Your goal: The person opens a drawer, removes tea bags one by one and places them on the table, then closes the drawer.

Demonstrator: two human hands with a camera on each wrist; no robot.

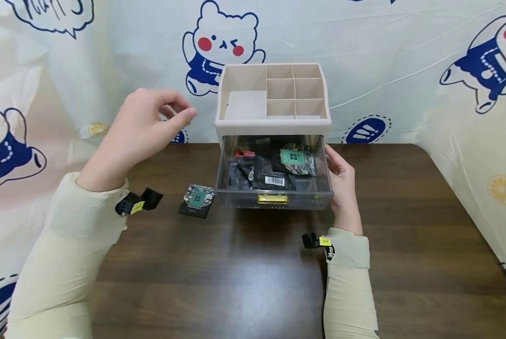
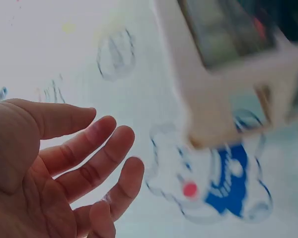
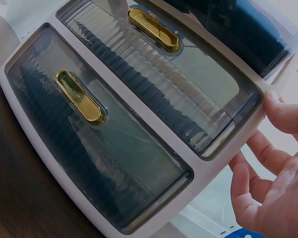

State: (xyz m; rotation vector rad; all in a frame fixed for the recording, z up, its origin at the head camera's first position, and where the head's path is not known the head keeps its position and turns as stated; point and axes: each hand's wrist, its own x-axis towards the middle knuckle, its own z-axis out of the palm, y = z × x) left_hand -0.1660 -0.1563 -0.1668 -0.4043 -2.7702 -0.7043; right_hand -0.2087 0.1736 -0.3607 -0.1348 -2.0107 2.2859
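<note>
A white desktop organizer (image 1: 274, 126) stands at the back of the table, its smoky clear top drawer (image 1: 238, 199) pulled out. Several black packets (image 1: 274, 170) lie inside, one with a green label. Another green-labelled black packet (image 1: 197, 201) lies on the table left of the drawer. My left hand (image 1: 144, 120) is raised left of the organizer, fingers loosely bent, nothing in it. My right hand (image 1: 343, 181) rests against the organizer's right side. In the right wrist view its thumb (image 3: 283, 114) touches the front frame's edge, the other fingers along the side.
Two lower drawers with gold handles (image 3: 79, 96) are closed. The organizer's top has divided compartments (image 1: 295, 89). A patterned cloth (image 1: 142, 56) hangs right behind the brown table (image 1: 244, 273). Both wrists wear small black straps.
</note>
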